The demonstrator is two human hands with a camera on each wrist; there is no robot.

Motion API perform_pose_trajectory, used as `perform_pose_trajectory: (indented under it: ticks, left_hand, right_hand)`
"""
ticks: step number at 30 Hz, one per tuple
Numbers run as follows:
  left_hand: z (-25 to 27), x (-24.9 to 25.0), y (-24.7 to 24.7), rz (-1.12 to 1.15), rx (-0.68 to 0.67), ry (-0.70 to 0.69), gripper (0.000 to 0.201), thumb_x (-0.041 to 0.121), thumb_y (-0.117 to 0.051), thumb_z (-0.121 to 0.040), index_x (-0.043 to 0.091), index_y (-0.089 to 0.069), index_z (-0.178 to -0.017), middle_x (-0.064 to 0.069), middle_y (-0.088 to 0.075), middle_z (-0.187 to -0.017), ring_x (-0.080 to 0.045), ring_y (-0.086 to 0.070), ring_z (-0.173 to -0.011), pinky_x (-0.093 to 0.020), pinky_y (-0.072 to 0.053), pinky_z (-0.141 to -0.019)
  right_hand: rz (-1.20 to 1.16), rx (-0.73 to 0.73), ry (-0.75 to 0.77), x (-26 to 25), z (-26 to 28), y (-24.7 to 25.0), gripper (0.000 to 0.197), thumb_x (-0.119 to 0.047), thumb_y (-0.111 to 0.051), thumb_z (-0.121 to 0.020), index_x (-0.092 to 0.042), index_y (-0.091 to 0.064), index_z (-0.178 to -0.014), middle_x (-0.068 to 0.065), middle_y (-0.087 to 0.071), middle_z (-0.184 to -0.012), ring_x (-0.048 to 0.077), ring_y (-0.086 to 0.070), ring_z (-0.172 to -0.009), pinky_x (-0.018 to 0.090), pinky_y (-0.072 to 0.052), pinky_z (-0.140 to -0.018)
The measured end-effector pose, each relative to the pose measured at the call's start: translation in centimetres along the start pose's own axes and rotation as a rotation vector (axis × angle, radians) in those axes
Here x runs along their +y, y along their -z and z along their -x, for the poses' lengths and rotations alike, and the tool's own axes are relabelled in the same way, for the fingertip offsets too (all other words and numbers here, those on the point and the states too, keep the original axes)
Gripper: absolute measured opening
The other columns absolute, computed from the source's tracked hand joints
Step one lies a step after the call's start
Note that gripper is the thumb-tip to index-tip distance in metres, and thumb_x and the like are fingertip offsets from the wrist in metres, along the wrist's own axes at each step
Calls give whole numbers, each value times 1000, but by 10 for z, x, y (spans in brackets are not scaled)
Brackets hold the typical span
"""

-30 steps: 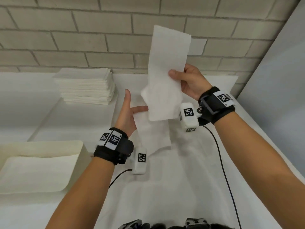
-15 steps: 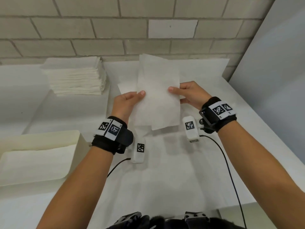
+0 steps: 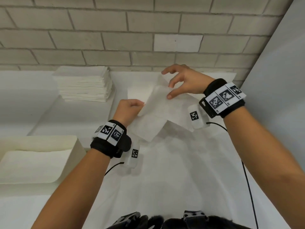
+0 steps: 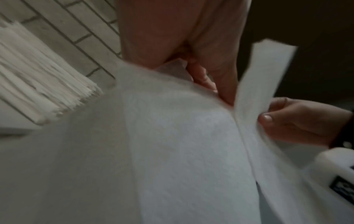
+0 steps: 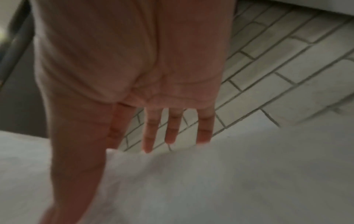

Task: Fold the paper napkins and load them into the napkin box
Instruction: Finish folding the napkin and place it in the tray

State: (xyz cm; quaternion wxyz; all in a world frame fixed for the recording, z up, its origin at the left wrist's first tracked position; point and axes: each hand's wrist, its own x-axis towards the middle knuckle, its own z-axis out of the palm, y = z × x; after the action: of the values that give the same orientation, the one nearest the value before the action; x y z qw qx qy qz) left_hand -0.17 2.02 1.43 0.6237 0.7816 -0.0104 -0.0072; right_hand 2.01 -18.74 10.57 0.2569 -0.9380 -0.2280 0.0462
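Note:
Just above the table I hold a white paper napkin (image 3: 158, 109) (image 4: 182, 136) between both hands, tilted, with its far edge turned up. My left hand (image 3: 130, 108) (image 4: 172, 37) grips its left edge with curled fingers. My right hand (image 3: 181, 80) (image 4: 298, 121) (image 5: 134, 60) pinches the raised far flap between thumb and index finger, and the other fingers are spread. The cream napkin box (image 3: 76, 146) stands at the near left with flat napkins (image 3: 33, 166) inside.
A tall stack of unfolded napkins (image 3: 84, 85) (image 4: 38, 84) sits at the back left by the brick wall (image 3: 115, 38). Another napkin (image 3: 148, 131) lies flat on the white table under the held one. A grey panel (image 3: 280, 96) bounds the right side.
The napkin came down from upright in the air to low over the table. My left hand took hold of its left edge, and my right hand shifted to the far flap.

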Motion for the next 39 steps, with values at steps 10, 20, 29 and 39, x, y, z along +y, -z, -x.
perform_pose_trajectory:
  ticks: [10, 20, 29, 39]
  left_hand:
    - [6, -2, 13, -71, -28, 20, 9, 13, -66, -84, 11, -72, -79, 6, -67, -65, -6, -61, -63, -21, -51, -71]
    - [5, -7, 20, -54, -40, 15, 11, 4, -65, -84, 9, -70, -76, 5, -69, -64, -6, -63, -59, -18, -53, -58]
    - [3, 9, 18, 171, 36, 14, 37, 49, -52, -90, 19, -69, -74, 5, -69, -73, -7, -66, -70, -24, -52, -71]
    - [4, 0, -9, 425, -41, 85, 45, 17, -73, -79, 8, -57, -120, -12, -66, -116, -28, -64, -107, -44, -51, -92]
  right_hand:
    - [150, -129, 54, -7, -25, -18, 29, -24, -75, -77, -19, -51, -60, -11, -44, -57, 4, -41, -55, 14, -30, -52]
    - [-80, -208, -87, 11, -7, -21, 9, -28, -77, -74, -20, -72, -73, 3, -69, -100, 15, -63, -91, 26, -44, -88]
    - [-309, -67, -59, 7, -5, -27, 32, -20, -74, -79, -18, -50, -57, -14, -39, -50, 2, -34, -48, 13, -27, -50]
    - [-637, 103, -220, -1, -15, -79, 18, -15, -68, -85, -8, -60, -99, 6, -66, -84, 14, -64, -73, 29, -51, -63]
